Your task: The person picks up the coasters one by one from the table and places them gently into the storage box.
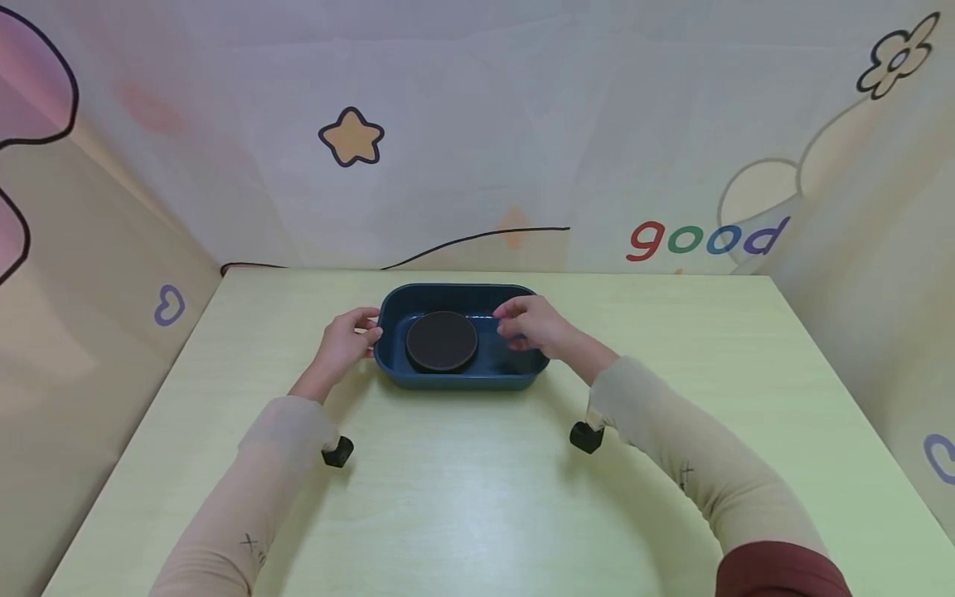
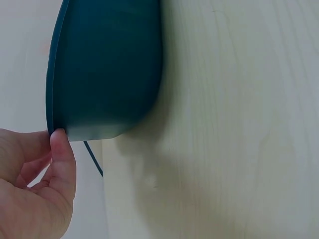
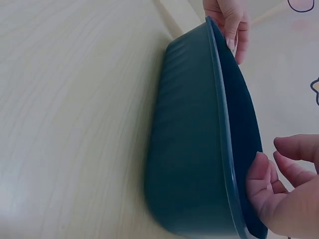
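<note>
A dark blue oblong plastic basin [image 1: 462, 381] with rounded ends stands on the table. Inside it, left of the middle, lies a flat black disc [image 1: 442, 342]; its exact kind I cannot tell. My left hand [image 1: 347, 340] pinches the basin's left rim between thumb and fingers, as the left wrist view shows close up at the rim corner [image 2: 59, 130]. Over the basin's right end hovers my right hand [image 1: 539, 325], its fingers loosely bent and apart with nothing visible between them. The disc is hidden by the basin wall [image 3: 192, 139] in the right wrist view.
The pale wood-grain table [image 1: 462, 489] meets a printed fabric backdrop [image 1: 477, 149] just behind the basin. Side curtains flank the table left and right. A small black block hangs under the left sleeve [image 1: 338, 452] and another under the right sleeve [image 1: 586, 437].
</note>
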Demonstrator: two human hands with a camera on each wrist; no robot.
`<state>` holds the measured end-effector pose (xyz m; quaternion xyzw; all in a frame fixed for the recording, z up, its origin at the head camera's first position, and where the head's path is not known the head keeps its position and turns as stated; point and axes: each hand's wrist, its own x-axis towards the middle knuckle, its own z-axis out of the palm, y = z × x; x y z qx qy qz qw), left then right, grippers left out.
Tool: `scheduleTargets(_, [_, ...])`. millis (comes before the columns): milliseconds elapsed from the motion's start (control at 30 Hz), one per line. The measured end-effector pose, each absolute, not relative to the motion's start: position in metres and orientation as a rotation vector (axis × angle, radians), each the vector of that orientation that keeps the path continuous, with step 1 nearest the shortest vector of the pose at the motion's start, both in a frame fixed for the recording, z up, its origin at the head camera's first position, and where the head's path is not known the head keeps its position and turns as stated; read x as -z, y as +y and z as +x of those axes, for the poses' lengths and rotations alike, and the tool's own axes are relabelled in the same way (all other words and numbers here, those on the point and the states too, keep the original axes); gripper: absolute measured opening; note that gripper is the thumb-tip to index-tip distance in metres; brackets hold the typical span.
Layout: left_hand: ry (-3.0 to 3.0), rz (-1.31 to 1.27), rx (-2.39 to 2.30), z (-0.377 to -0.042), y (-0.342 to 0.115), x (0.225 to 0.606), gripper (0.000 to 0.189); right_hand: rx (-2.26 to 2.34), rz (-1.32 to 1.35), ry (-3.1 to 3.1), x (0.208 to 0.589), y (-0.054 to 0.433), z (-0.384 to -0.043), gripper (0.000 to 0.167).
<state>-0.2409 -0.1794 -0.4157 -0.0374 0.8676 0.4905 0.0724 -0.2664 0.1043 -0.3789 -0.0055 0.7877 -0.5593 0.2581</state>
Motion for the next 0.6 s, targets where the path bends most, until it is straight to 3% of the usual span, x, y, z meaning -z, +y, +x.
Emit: scheduleTargets(600, [2.685, -0.046, -1.452, -0.236, -0.206, 0.415, 0.038, 1.443, -0.086, 2.273, 0.367, 0.16, -0.268, 0.033])
